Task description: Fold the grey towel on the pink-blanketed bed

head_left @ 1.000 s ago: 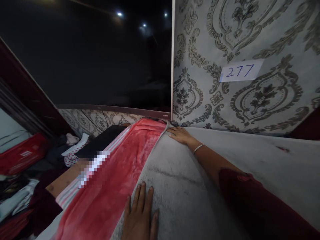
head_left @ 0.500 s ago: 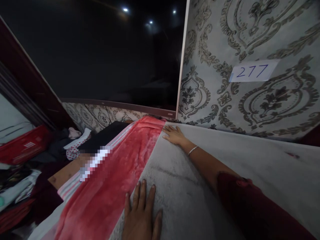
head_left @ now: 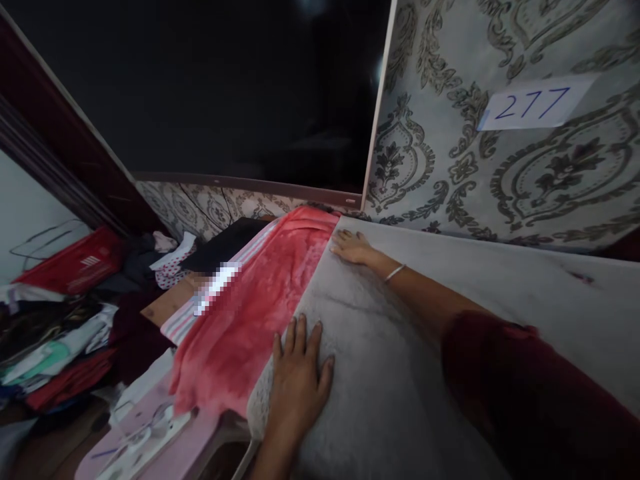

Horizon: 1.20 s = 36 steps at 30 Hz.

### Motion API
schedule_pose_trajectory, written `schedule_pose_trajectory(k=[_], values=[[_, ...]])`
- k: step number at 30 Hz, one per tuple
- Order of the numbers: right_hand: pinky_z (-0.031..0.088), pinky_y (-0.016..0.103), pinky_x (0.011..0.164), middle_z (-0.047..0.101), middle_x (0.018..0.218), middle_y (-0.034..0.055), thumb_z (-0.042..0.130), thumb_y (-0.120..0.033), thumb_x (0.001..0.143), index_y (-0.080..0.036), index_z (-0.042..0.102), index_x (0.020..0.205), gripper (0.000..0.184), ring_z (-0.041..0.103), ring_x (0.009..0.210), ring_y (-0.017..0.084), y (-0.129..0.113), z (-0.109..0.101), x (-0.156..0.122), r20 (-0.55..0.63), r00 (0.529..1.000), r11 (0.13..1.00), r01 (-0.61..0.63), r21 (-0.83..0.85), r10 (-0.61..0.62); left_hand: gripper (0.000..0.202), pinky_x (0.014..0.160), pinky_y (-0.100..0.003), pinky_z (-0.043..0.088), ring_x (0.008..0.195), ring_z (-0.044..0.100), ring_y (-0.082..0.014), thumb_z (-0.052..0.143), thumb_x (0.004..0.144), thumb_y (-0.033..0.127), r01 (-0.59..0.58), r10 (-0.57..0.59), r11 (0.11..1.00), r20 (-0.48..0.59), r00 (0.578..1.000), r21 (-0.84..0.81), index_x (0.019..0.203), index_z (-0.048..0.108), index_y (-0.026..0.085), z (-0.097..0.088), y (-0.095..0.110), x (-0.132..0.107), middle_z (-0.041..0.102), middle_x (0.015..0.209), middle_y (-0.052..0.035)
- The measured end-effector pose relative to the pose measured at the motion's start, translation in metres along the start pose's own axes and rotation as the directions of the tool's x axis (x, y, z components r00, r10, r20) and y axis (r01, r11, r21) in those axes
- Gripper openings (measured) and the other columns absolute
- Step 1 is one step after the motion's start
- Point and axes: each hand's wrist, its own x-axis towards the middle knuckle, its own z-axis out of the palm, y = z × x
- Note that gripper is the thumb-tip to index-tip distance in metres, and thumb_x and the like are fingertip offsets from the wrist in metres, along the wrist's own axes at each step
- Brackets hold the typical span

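Note:
A grey-white plush blanket [head_left: 400,347] lies spread over a surface, partly covering a red fleece blanket [head_left: 260,300] to its left. My left hand [head_left: 299,373] lies flat with fingers spread on the grey blanket's near left edge. My right hand [head_left: 353,247], with a silver bangle on the wrist and a dark red sleeve up the arm, rests flat and open on the grey blanket's far left corner, beside the red fleece. Neither hand holds anything.
A large dark TV screen [head_left: 225,100] stands right behind, next to patterned wallpaper bearing a paper label reading 277 [head_left: 535,103]. A heap of clothes [head_left: 60,333] and a red bag [head_left: 75,263] lie at left. A pink-topped surface [head_left: 150,440] shows at bottom left.
The view has tilted down and left, showing more of the near edge. Both hands stay flat on the grey blanket, the left now fully in view.

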Motion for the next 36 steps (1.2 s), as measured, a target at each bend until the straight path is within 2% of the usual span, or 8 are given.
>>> schedule_pose_trajectory(k=[7, 9, 12, 15, 21, 27, 33, 36], values=[[0.012, 0.057, 0.123, 0.027, 0.164, 0.0039, 0.037, -0.051, 0.103, -0.030, 0.028, 0.160, 0.061, 0.018, 0.153, 0.027, -0.068, 0.044, -0.134, 0.008, 0.776, 0.775, 0.631, -0.020, -0.631, 0.061, 0.119, -0.063, 0.026, 0.148, 0.034, -0.0347, 0.047, 0.097, 0.039, 0.033, -0.032, 0.999, 0.036, 0.999, -0.016, 0.150, 0.043, 0.010, -0.008, 0.006, 0.006, 0.039, 0.158, -0.0212], [0.015, 0.058, 0.122, 0.025, 0.165, 0.0035, 0.037, -0.050, 0.103, -0.030, 0.030, 0.160, 0.061, 0.017, 0.153, 0.029, -0.062, 0.040, -0.136, 0.044, 0.836, 0.835, 0.549, -0.028, -0.547, 0.060, 0.119, -0.062, 0.026, 0.148, 0.034, -0.0350, 0.047, 0.097, 0.039, 0.042, -0.041, 0.999, 0.050, 0.998, -0.009, 0.149, 0.045, 0.009, -0.012, 0.008, 0.007, 0.038, 0.158, -0.0220], [0.019, 0.066, 0.117, 0.024, 0.165, 0.0085, 0.034, -0.046, 0.104, -0.027, 0.036, 0.158, 0.057, 0.019, 0.152, 0.035, -0.042, 0.019, -0.124, 0.031, 0.996, 0.994, 0.089, -0.060, -0.087, 0.059, 0.120, -0.061, 0.026, 0.148, 0.034, -0.0349, 0.047, 0.098, 0.039, 0.054, -0.054, 0.999, 0.073, 0.996, -0.004, 0.148, 0.046, 0.009, -0.017, 0.012, 0.008, 0.037, 0.159, -0.0226], [0.024, 0.065, 0.116, 0.021, 0.165, 0.0118, 0.029, -0.045, 0.105, -0.023, 0.033, 0.159, 0.058, 0.018, 0.152, 0.037, -0.034, 0.008, -0.130, -0.017, 0.986, 0.986, -0.164, -0.024, 0.164, 0.057, 0.120, -0.060, 0.026, 0.148, 0.035, -0.0335, 0.046, 0.098, 0.038, 0.052, -0.051, 0.998, 0.052, 0.997, -0.032, 0.147, 0.046, 0.010, -0.020, 0.014, 0.008, 0.039, 0.158, -0.0219], [0.021, 0.062, 0.118, 0.019, 0.166, 0.0114, 0.034, -0.056, 0.104, -0.027, 0.030, 0.160, 0.064, 0.017, 0.153, 0.034, -0.075, 0.039, -0.222, -0.018, 0.945, 0.945, 0.325, -0.031, -0.325, 0.043, 0.121, -0.055, 0.028, 0.142, 0.045, -0.0262, 0.036, 0.100, 0.022, -0.008, 0.003, 0.991, -0.031, 1.000, -0.134, 0.136, 0.059, 0.015, -0.029, 0.004, -0.003, 0.054, 0.148, -0.0144], [0.018, 0.060, 0.120, 0.023, 0.165, 0.0105, 0.030, -0.061, 0.103, -0.026, 0.030, 0.160, 0.067, 0.019, 0.152, 0.031, -0.104, 0.072, -0.270, -0.015, 0.887, 0.887, 0.463, 0.009, -0.462, 0.048, 0.119, -0.059, 0.029, 0.147, 0.037, -0.0313, 0.041, 0.101, 0.035, -0.085, 0.085, 0.996, 0.004, 0.996, -0.024, 0.144, 0.054, 0.019, -0.029, -0.002, -0.032, 0.047, 0.155, -0.0132], [0.016, 0.060, 0.121, 0.020, 0.166, 0.0066, 0.032, -0.047, 0.105, -0.027, 0.031, 0.160, 0.058, 0.015, 0.154, 0.030, -0.056, 0.060, -0.254, -0.091, 0.996, 1.000, 0.006, -0.017, -0.007, 0.051, 0.120, -0.057, 0.028, 0.150, 0.033, -0.0309, 0.038, 0.102, 0.036, -0.062, 0.057, 0.996, 0.078, 0.995, 0.070, 0.149, 0.049, 0.020, -0.027, 0.000, -0.032, 0.040, 0.159, -0.0135], [0.018, 0.064, 0.118, 0.017, 0.166, 0.0117, 0.032, -0.044, 0.105, -0.023, 0.028, 0.161, 0.060, 0.015, 0.153, 0.034, -0.028, 0.051, -0.276, -0.124, 0.939, 0.947, -0.322, 0.012, 0.321, 0.052, 0.120, -0.056, 0.028, 0.150, 0.032, -0.0305, 0.036, 0.102, 0.036, -0.066, 0.057, 0.994, 0.099, 0.993, 0.088, 0.150, 0.048, 0.019, -0.031, -0.003, -0.030, 0.039, 0.160, -0.0139]])
